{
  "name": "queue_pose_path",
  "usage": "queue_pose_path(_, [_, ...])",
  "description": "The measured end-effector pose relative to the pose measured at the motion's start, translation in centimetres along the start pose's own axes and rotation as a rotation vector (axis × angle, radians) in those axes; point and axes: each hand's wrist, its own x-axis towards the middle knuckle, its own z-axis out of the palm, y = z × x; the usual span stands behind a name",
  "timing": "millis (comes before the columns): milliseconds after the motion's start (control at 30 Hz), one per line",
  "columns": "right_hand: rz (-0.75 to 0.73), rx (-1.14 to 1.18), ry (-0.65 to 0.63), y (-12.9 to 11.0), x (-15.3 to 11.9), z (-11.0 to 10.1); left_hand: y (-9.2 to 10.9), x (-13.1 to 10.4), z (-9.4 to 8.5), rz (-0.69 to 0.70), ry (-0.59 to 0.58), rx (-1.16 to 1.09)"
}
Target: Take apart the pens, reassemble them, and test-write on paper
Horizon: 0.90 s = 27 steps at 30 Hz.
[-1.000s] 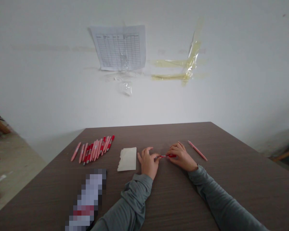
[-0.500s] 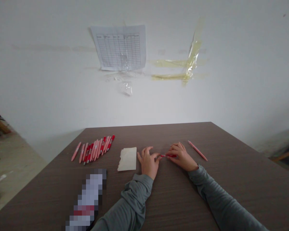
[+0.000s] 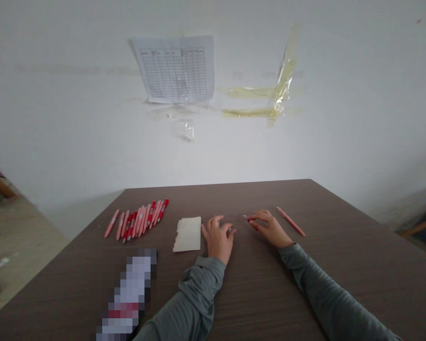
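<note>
My right hand (image 3: 269, 229) pinches a red pen (image 3: 248, 219); its pale, thin end pokes out to the left past the fingertips and the rest is hidden by the fingers. To the left, my left hand (image 3: 220, 238) rests low over the table with curled fingers. A tiny greyish piece shows at its thumb and fingertip, too small to name. The two hands are apart. A torn-edged sheet of white paper (image 3: 187, 235) lies just left of my left hand. One pink pen (image 3: 291, 221) lies slanted beyond my right hand.
A row of several pink and red pens (image 3: 138, 221) lies at the left of the dark brown table (image 3: 255, 293). Near the front left is a blurred-out long object (image 3: 128, 293). A printed sheet (image 3: 177, 71) and yellowed tape (image 3: 282, 90) are on the wall behind.
The red pen has left the space between both hands. My right hand now holds it alone, slightly farther back, its end angled up-left. My left hand has barely moved.
</note>
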Motion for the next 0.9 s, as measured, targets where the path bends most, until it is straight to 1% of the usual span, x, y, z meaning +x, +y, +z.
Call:
queue_pose_path(167, [0.073, 0.046, 0.049, 0.8, 0.0, 0.2, -0.1, -0.1, 0.2, 0.002, 0.017, 0.008])
queue_pose_path(300, [0.084, 0.041, 0.075, 1.2, 0.0, 0.4, -0.3, -0.1, 0.2, 0.006, 0.02, 0.018])
queue_pose_path(467, [0.1, -0.004, 0.089, 1.1, 0.0, 0.4, -0.1, 0.0, 0.1, 0.0, 0.023, 0.019])
queue_pose_path(567, [0.088, -0.053, 0.073, 1.0, 0.0, 0.2, -0.1, 0.0, 0.0, 0.002, 0.025, 0.026])
queue_pose_path(767, [-0.005, -0.258, -0.02, 0.7, -0.4, 0.1, -0.3, -0.1, -0.1, 0.004, 0.012, 0.057])
queue_pose_path(900, [-0.036, -0.337, -0.048, 0.6, -0.6, 0.2, -0.7, -0.1, 0.0, -0.004, 0.007, 0.077])
